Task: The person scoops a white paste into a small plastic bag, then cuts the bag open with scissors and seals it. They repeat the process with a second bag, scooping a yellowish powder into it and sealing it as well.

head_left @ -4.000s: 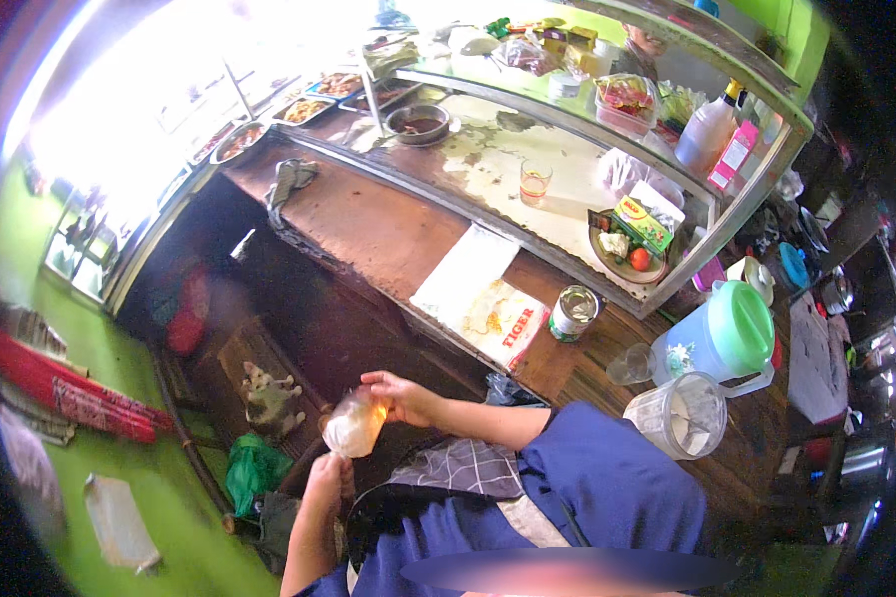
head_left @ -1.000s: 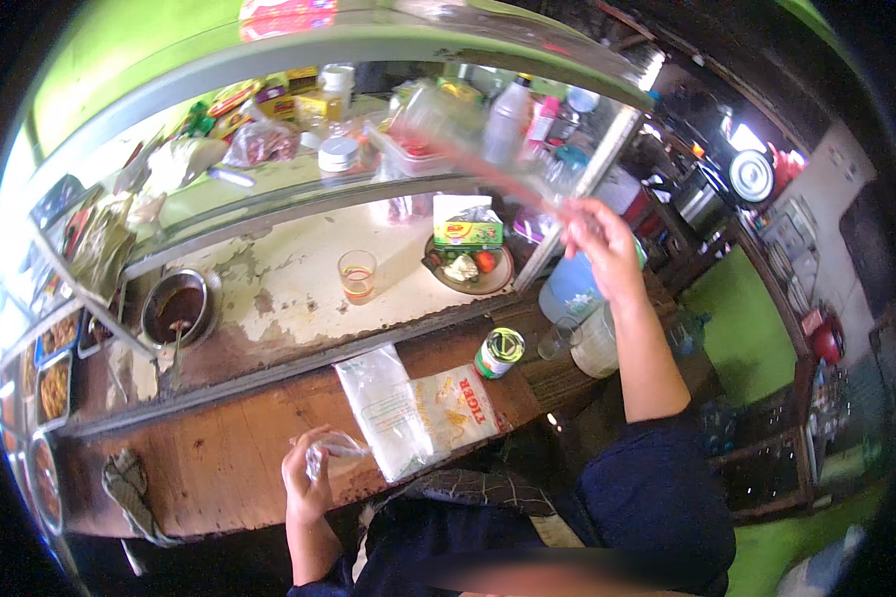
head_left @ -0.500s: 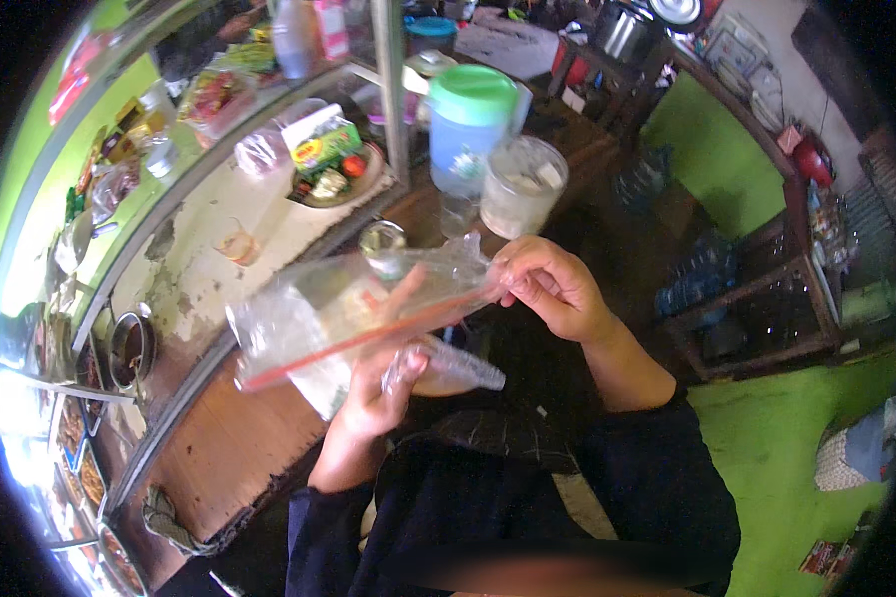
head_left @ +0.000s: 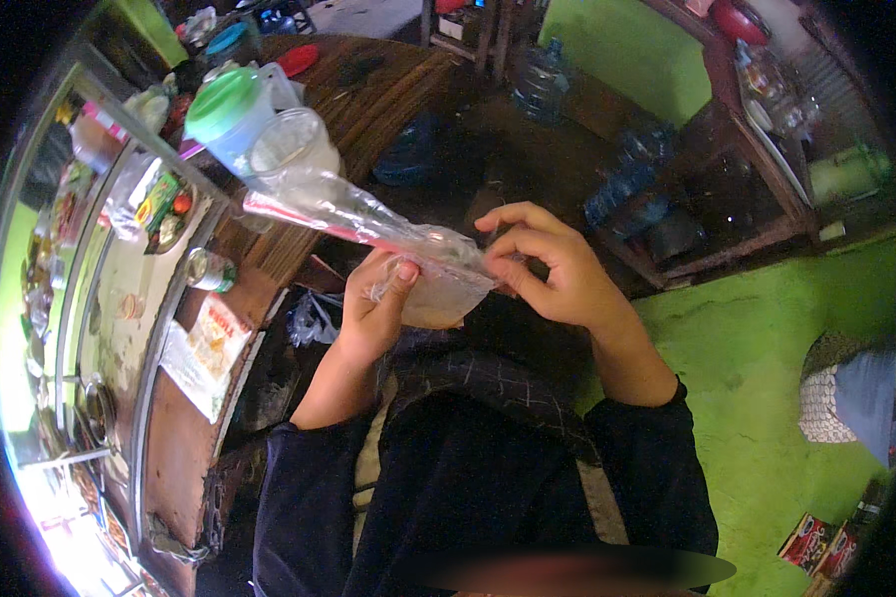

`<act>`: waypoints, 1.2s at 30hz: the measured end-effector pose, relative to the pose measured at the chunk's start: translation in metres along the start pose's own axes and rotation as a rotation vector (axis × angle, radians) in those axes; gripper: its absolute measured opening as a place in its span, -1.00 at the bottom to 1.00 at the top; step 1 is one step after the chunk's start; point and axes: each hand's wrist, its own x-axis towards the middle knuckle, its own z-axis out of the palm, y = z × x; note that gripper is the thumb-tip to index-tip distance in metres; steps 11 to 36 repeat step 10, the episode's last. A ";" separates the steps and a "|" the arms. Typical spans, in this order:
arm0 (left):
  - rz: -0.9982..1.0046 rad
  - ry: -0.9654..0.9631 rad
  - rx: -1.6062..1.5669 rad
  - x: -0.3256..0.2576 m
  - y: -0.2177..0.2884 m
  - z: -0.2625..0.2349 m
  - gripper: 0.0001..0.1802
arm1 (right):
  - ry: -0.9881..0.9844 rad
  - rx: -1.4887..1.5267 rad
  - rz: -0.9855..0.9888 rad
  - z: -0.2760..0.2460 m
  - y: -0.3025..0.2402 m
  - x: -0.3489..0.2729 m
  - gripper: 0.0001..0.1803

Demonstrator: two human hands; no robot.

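Note:
In front of my chest I hold a clear plastic bag [head_left: 353, 211] with a red stripe along it, stretching away toward the far left. My left hand [head_left: 370, 303] is closed, its thumb pressing crinkled plastic against the fingers. Below the striped bag, a smaller clear plastic bag [head_left: 440, 298] hangs from that hand; something pale shows at its bottom edge, but I cannot make out what. At the near end of the striped bag, my right hand [head_left: 553, 264] pinches the plastic between thumb and fingertips, its index finger curved above.
A pitcher with a green lid [head_left: 224, 114] and a translucent tub [head_left: 294, 149] stand on the wooden table [head_left: 388, 90] at the far left. Nearer are a can [head_left: 211, 269] and a printed packet [head_left: 219, 338] on the counter. Large blue water bottles [head_left: 627, 179] lie beyond my right hand.
The view has turned, so the table things sit further left. The striped bag has swung to point away from me, and my right hand has come down closer to my left.

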 end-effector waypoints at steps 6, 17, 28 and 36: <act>0.152 -0.135 0.225 0.044 -0.028 0.065 -0.76 | 0.066 -0.165 0.132 -0.036 0.034 -0.030 -0.76; -0.017 -0.248 0.281 0.079 -0.052 0.090 -0.66 | 0.214 -0.402 0.089 -0.061 0.083 -0.035 -0.76; -0.017 -0.248 0.281 0.079 -0.052 0.090 -0.66 | 0.214 -0.402 0.089 -0.061 0.083 -0.035 -0.76; -0.017 -0.248 0.281 0.079 -0.052 0.090 -0.66 | 0.214 -0.402 0.089 -0.061 0.083 -0.035 -0.76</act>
